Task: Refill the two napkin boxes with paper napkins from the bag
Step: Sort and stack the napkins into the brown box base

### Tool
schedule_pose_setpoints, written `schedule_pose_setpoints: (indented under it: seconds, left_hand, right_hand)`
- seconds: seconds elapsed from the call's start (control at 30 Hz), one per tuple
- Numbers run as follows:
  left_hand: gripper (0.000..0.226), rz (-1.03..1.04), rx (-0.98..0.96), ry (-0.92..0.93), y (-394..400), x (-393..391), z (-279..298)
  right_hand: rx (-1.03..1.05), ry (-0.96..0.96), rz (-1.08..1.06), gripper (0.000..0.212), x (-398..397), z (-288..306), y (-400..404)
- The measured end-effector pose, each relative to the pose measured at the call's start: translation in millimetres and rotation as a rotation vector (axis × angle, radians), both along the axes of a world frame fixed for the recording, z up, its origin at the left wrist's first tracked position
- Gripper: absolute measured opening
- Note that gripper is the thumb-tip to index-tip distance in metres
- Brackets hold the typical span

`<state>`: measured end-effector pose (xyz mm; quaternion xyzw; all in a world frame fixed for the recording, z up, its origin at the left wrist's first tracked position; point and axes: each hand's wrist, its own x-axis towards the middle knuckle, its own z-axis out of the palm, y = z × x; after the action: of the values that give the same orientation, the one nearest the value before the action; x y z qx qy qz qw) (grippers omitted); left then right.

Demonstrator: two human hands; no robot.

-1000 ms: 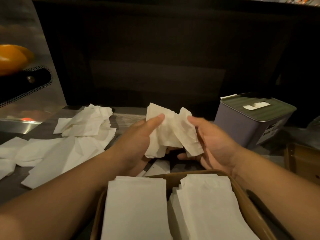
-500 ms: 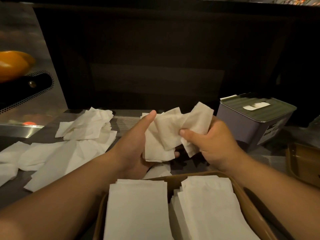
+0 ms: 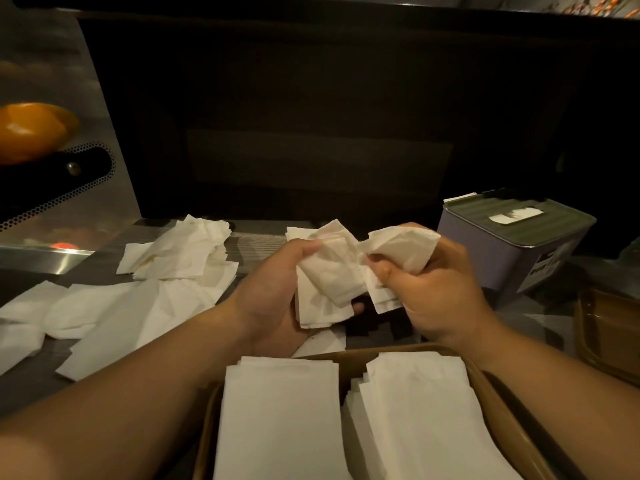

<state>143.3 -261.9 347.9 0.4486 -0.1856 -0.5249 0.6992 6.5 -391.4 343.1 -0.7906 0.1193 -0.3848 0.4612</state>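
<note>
Above the near brown tray (image 3: pixel 491 382), your left hand (image 3: pixel 273 299) and right hand (image 3: pixel 440 292) each grip crumpled white paper napkins (image 3: pixel 329 271). They look feather-light, soft and easily torn; pinch the flat folded edges, not loose corners.

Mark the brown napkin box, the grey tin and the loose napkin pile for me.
brown napkin box (image 3: pixel 498 396), head view, right rim.
grey tin (image 3: pixel 498 261), head view, front wall.
loose napkin pile (image 3: pixel 180 251), head view, top sheets.

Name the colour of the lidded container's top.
Dull green, ribbed, on the lidded container; head view.
</note>
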Motion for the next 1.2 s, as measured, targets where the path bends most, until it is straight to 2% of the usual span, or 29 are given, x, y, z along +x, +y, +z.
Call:
schedule_pose_setpoints:
  seconds: [0.07,0.2,0.3,0.4,0.5,0.57,0.6,0.67,0.73,0.8,0.93,1.03,1.1,1.2]
  left_hand:
    - [0.036,-0.008,0.0,0.04,0.4,1.5,-0.5]
    - [0.04,0.043,0.007,0.074,0.4,5.4,-1.7]
    - [0.029,0.114,-0.032,0.061,-0.4,5.4,-3.0]
    - [0.03,0.201,-0.044,0.03,-1.3,3.9,-2.0]
    - [0.016,0.223,-0.056,0.037,-1.6,0.7,0.1]
    - [0.021,0.201,-0.04,0.042,-0.5,0.0,1.2]
    - [0.03,0.157,-0.034,0.045,-0.2,0.7,1.3]
    - [0.05,0.046,-0.023,0.056,1.2,-0.4,4.3]
    - [0.05,-0.045,-0.02,0.033,2.3,-0.8,5.8]
    - [0.047,-0.064,0.038,0.018,3.0,0.9,5.8]
    - [0.048,-0.059,0.187,-0.003,3.0,3.1,3.7]
    - [0.038,-0.03,0.173,0.023,2.3,1.5,5.0]
    - [0.042,-0.037,0.146,0.042,1.8,3.0,4.1]
    - [0.057,-0.076,0.156,-0.026,3.4,6.0,1.1]
  right_hand:
    - [-0.047,0.021,0.032,0.026,-2.0,1.1,2.2]
    - [-0.091,0.052,0.058,0.029,-1.0,1.1,4.6]
    - [-0.017,0.064,0.034,0.033,1.8,-1.2,1.3]
    - [0.068,0.09,0.004,0.039,4.3,-1.2,1.5]
    - [0.169,0.11,-0.01,0.037,5.0,0.8,5.3]
    - [0.195,0.115,-0.013,0.038,5.6,1.0,6.1]
    - [0.197,0.118,-0.01,0.044,6.0,0.9,5.9]
    - [0.181,0.13,0.032,0.069,6.9,1.0,5.5]
    - [0.168,0.155,0.078,0.088,7.2,2.2,5.9]
    - [0.167,0.17,0.1,0.079,8.0,3.2,7.3]
    - [0.136,0.19,0.074,0.042,6.1,4.0,10.8]
    - [0.141,0.155,0.068,0.038,2.0,4.2,12.4]
    - [0.147,0.145,0.113,0.038,1.3,5.4,13.2]
    - [0.121,0.137,0.094,0.049,4.7,4.6,11.2]
